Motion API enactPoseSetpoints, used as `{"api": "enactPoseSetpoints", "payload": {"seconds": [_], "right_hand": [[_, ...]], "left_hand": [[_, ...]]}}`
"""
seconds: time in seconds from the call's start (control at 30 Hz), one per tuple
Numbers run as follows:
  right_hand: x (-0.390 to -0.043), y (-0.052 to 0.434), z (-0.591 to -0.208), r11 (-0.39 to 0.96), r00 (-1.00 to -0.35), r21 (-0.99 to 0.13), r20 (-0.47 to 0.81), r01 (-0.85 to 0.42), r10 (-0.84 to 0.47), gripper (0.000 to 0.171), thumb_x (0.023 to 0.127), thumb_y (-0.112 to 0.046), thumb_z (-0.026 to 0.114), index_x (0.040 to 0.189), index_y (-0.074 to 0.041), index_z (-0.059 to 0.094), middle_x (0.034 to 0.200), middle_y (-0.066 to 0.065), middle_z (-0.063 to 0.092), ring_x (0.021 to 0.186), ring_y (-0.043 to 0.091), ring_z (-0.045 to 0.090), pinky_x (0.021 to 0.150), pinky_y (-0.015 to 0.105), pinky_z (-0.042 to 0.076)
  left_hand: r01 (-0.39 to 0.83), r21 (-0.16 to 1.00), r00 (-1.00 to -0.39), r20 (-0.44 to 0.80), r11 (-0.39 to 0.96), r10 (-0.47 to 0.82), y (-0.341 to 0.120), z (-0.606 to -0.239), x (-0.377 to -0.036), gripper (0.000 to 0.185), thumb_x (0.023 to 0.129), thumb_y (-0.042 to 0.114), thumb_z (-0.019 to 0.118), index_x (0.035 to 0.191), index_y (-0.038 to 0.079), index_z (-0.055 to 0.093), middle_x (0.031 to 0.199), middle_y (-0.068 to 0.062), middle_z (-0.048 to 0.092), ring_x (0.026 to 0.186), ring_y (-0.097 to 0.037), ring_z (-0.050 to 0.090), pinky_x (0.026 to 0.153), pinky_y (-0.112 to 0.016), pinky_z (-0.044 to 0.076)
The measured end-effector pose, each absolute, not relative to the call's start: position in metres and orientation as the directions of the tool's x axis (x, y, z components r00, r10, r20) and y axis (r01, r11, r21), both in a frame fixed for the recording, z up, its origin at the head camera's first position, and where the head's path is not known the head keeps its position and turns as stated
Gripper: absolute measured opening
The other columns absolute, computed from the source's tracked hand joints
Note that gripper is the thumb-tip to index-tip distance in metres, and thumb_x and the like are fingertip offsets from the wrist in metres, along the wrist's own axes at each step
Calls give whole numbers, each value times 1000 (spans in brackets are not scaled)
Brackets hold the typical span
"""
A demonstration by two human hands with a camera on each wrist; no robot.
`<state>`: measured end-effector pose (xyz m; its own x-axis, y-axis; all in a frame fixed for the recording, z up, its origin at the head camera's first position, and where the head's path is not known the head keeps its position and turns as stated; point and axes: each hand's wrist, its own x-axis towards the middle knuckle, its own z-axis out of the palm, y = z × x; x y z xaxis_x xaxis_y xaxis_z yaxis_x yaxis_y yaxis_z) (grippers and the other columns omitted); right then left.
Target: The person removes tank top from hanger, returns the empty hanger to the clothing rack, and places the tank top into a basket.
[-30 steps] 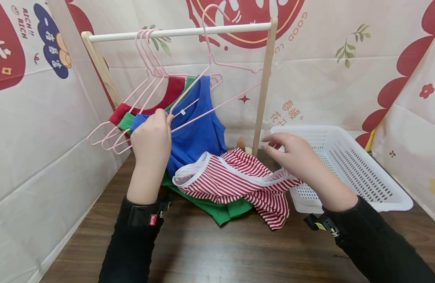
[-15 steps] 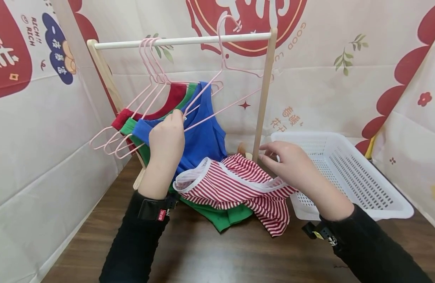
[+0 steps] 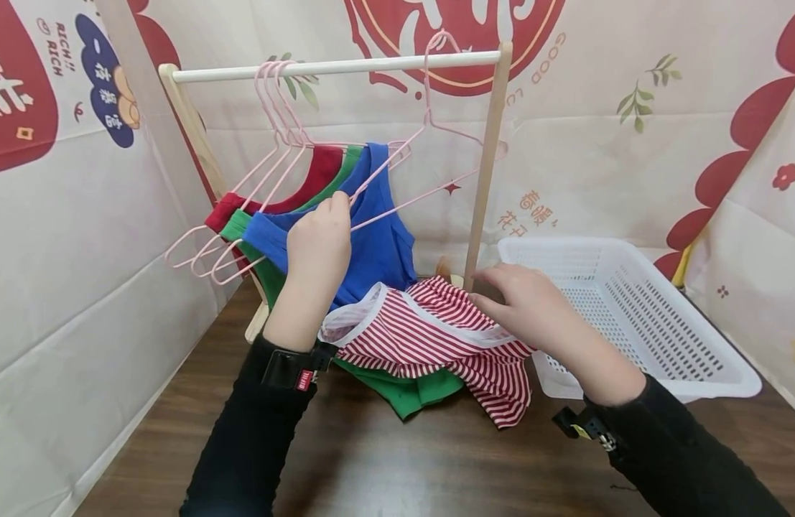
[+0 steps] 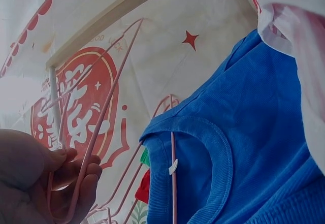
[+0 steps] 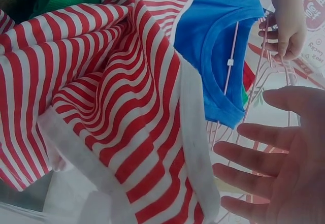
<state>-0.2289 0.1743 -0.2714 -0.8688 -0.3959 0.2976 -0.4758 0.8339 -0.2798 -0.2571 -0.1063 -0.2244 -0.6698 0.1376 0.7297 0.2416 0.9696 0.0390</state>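
Head view, going left to right: the rack (image 3: 345,67) has three pink hangers bunched at its left end, carrying a red top (image 3: 316,176), a green top (image 3: 245,228) and a blue top (image 3: 378,244), all packed close together. Your left hand (image 3: 318,244) is up in front of that blue top, fingers curled round the lower wire of an empty pink hanger (image 3: 429,129), whose hook sits at the rail near the right post; from this angle you can't tell if it's actually over the rail. The left wrist view shows the grip better, with fingers (image 4: 76,170) wrapped round the thin wire. Below, the red-and-white striped top (image 3: 429,337) lies crumpled on the wooden table (image 3: 371,459), partly over the green fabric and right against the hanging blue one, so that spot is pretty crowded. Your right hand (image 3: 533,309) is on the striped top's white trim with fingers spread and straight, not pinching anything, and the right wrist view shows them fanned out the same. Far right, the white basket (image 3: 636,316) sits on the table just beside the striped top, and what you can see of its inside has nothing in it.
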Motion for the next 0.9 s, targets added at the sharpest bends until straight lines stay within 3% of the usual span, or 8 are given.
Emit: {"api": "enactPoseSetpoints", "payload": {"seconds": [0.17,0.57,0.9], "right_hand": [[-230,175,-273,832,-869,-282,294,-478,-399,41,95,-30,60,126,-3,62,121,16,64,118,36,55,99,55,39],[-229,174,-275,829,-868,-290,302,-478,-394,40,95,-30,61,125,-3,62,122,16,63,119,36,54,100,55,38],[-227,174,-275,828,-868,-294,305,-477,-392,39,96,-31,60,123,-4,63,121,16,64,118,36,54,100,55,38]], "left_hand": [[231,31,-695,705,973,142,-105,-225,-257,24,97,16,58,114,-1,58,97,-16,67,76,-28,67,75,-39,57],[243,12,-677,718,970,161,-105,-233,-259,26,95,16,61,115,0,59,98,-16,67,78,-28,67,75,-39,57],[272,12,-615,771,962,164,-105,-236,-260,28,99,21,55,118,2,62,105,-17,64,84,-28,66,75,-42,57]]}}
